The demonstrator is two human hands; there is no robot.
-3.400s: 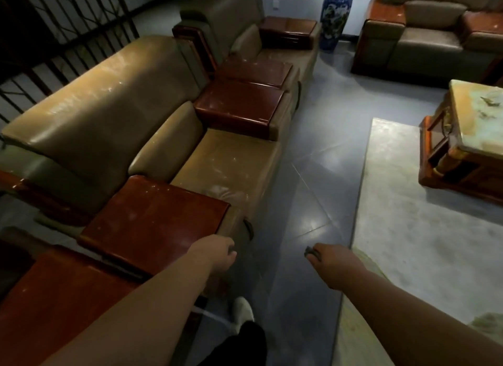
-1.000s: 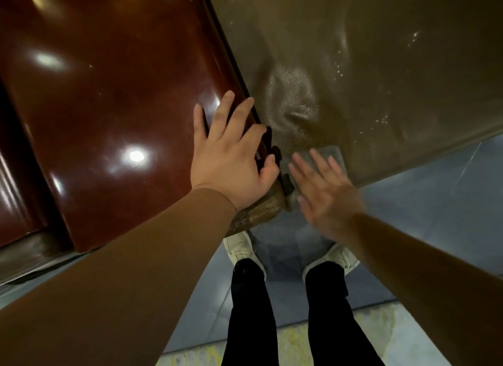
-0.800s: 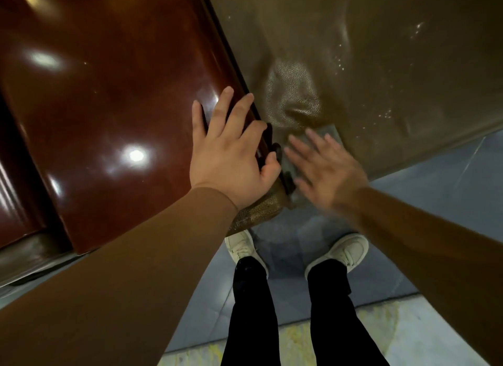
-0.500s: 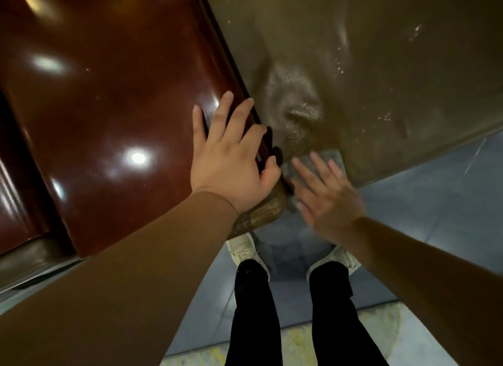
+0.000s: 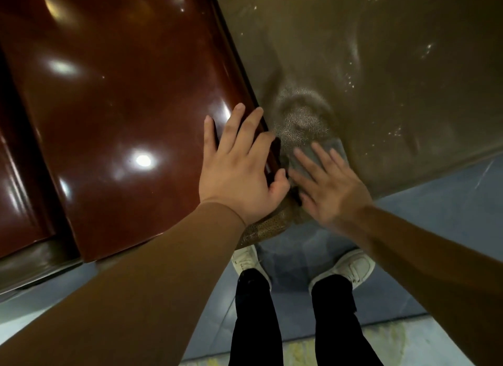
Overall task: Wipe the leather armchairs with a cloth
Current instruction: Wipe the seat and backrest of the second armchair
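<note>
I look straight down on an olive-brown leather armchair seat (image 5: pixel 381 66) and its glossy red-brown wooden armrest top (image 5: pixel 122 93). My left hand (image 5: pixel 239 172) lies flat with spread fingers on the armrest's right edge. My right hand (image 5: pixel 329 186) presses a grey cloth (image 5: pixel 330 147) with straight fingers onto the seat's front left corner. Most of the cloth is hidden under the palm. The leather just beyond the cloth shows a pale, grainy patch (image 5: pixel 302 117).
Blue-grey floor tiles (image 5: pixel 435 224) run along the seat's front edge. My black trouser legs and white shoes (image 5: pixel 351 267) stand right below the seat corner. A pale rug edge (image 5: pixel 408 344) lies behind my feet. A second wooden panel (image 5: pixel 16 188) is at far left.
I walked up to the armchair and bent over it. Over the last second my right hand has slid the cloth back and forth on the seat corner; my left hand has stayed put.
</note>
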